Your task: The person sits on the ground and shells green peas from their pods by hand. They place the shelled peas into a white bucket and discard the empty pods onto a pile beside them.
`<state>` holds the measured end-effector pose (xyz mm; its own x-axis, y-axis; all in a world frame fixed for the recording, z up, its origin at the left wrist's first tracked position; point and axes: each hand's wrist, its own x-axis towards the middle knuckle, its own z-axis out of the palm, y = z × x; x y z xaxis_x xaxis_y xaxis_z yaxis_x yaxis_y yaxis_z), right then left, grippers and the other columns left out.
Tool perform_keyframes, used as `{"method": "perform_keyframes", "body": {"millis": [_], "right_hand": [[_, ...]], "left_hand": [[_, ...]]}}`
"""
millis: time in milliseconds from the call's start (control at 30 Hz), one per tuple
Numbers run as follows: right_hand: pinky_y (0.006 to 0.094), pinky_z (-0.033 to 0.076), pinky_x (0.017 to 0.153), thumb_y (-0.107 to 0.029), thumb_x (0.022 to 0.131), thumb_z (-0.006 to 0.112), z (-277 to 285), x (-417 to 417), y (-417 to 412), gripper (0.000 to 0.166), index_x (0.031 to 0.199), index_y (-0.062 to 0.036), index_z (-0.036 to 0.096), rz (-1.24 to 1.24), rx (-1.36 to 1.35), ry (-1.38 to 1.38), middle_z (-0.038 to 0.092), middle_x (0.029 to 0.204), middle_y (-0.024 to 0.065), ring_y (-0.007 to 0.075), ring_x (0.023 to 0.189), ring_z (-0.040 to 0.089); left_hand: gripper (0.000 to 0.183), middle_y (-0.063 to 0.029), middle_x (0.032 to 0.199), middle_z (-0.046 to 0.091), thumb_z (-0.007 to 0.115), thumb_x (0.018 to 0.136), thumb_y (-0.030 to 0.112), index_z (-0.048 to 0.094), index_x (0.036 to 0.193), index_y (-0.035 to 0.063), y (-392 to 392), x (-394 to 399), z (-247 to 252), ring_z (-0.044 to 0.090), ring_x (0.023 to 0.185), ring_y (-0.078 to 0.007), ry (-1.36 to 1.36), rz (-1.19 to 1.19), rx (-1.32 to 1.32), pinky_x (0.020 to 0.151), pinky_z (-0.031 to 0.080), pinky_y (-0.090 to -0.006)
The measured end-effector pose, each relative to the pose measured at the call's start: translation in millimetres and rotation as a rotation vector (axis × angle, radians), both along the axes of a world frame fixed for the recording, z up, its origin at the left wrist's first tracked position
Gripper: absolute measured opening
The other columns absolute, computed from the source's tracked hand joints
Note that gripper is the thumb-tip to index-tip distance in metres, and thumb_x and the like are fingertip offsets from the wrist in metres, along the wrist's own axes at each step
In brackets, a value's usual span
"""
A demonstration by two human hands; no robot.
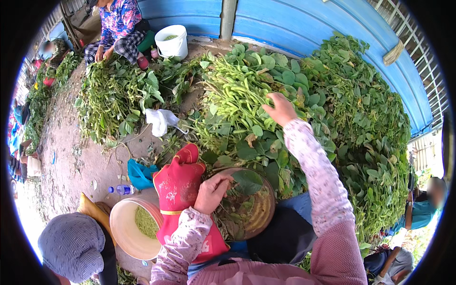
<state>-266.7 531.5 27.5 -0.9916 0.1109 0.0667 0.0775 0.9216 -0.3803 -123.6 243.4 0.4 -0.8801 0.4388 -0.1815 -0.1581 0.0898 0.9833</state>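
My right hand (280,108) reaches over a heap of green soybean plants with pods (240,89), thumb and fingers apart. Nothing shows between them. Closer to my body, my left hand (212,192) has its fingers bent together over the rim of a round, shallow brown container (272,210). A broad green leaf (247,181) lies beside its fingertips; whether they pinch its stalk is unclear. Dry leaves and plant scraps (231,210) are in the container. A red item with yellow trim (180,188) is just left of that hand.
A pale bucket (119,228) holds shelled green beans (145,222). Near it are a water bottle (122,190), a blue bag (139,172) and a person in a striped hat (71,245). Another person (119,32) sits by a white bucket (174,46). A blue metal wall (285,25) stands behind the heaps.
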Motion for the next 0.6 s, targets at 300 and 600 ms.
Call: {"method": "perform_keyframes", "body": {"millis": [300, 600], "right_hand": [[0.0387, 0.039, 0.092, -0.033, 0.079, 0.06, -41.6, -75.3, -28.6, 0.062, 0.129, -0.0107, 0.032, -0.186, 0.126, -0.385, 0.047, 0.122, 0.0157, 0.0294, 0.109, 0.048], [0.0377, 0.044, 0.078, -0.029, 0.084, 0.054, -4.3, -13.0, 19.7, 0.037, 0.118, -0.0169, 0.048, -0.105, -0.081, -0.097, 0.06, 0.102, 0.0116, 0.0277, 0.089, 0.058]], "left_hand": [[0.016, -0.0006, 0.072, 0.054, 0.047, 0.086, 0.007, 0.058, 0.096, -0.0006, -3.4, 1.1, -1.8, 0.048, 0.057, -0.0049, -0.057, 0.022, 0.02, 0.052, 0.04, -0.0179], [0.015, -0.001, 0.07, 0.056, 0.048, 0.085, 0.006, 0.059, 0.094, 0.0012, -0.7, 1.1, -4.7, 0.049, 0.056, -0.0051, 0.042, 0.05, -0.044, 0.05, 0.041, -0.0191]]}}
